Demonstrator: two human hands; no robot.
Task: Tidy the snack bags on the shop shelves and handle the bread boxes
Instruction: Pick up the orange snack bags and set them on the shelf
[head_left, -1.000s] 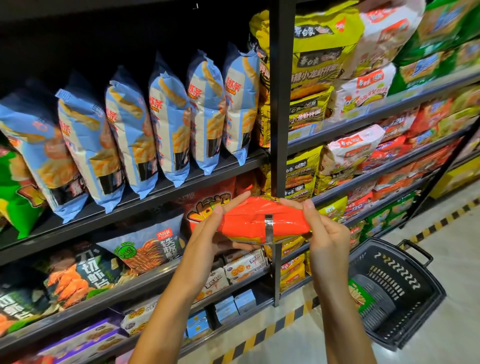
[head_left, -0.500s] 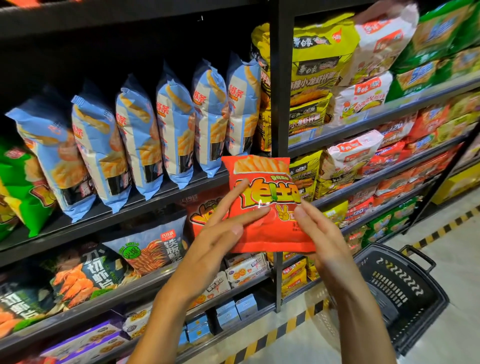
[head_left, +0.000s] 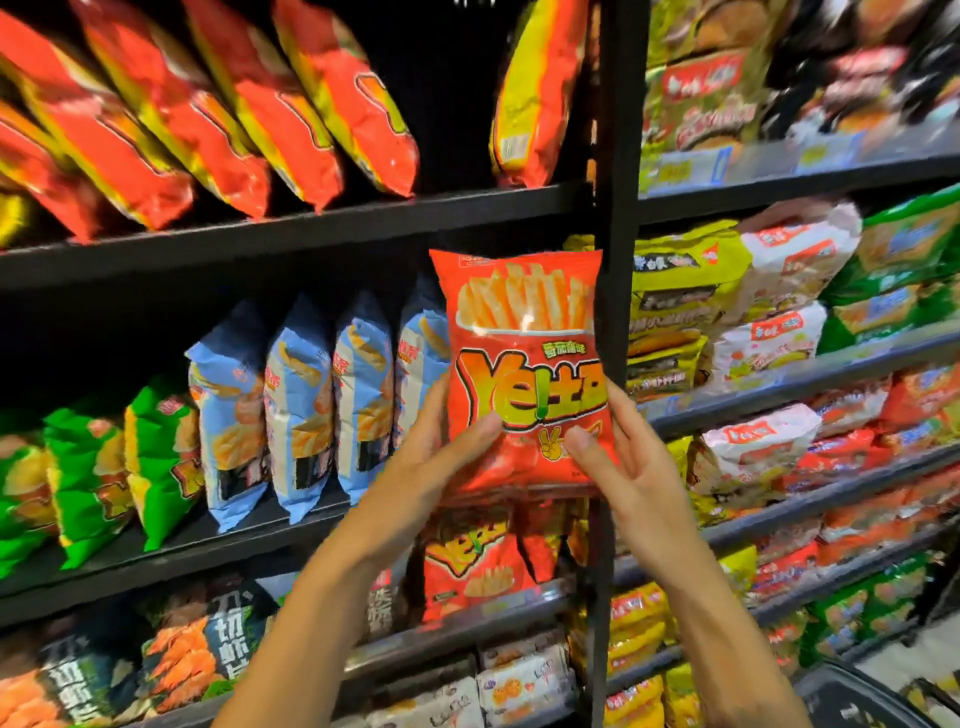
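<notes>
While both hands hold it upright by its lower half, the red chip bag (head_left: 524, 364) stands in the air in front of the black shelf post (head_left: 615, 312), its printed front facing the camera. The left hand (head_left: 441, 462) closes its grip on the bag's lower left edge, thumb pressed on the front and fingers curled behind. The right hand (head_left: 623, 462) does the same at the lower right edge, thumb on the front at about 5 o'clock of the bag's middle.

At 9 o'clock from the bag, blue bags (head_left: 311, 400) stand in a row on the middle shelf (head_left: 156, 561), with green bags (head_left: 104, 467) further left. At 11 o'clock, red and yellow bags (head_left: 208, 104) lean on the top shelf (head_left: 311, 228). At 6 o'clock, matching red bags (head_left: 472, 561) sit on the shelf below. At 3 o'clock, noodle packs (head_left: 753, 291) fill the right-hand shelves. A dark basket (head_left: 857, 696) shows at 5 o'clock, mostly cut off.
</notes>
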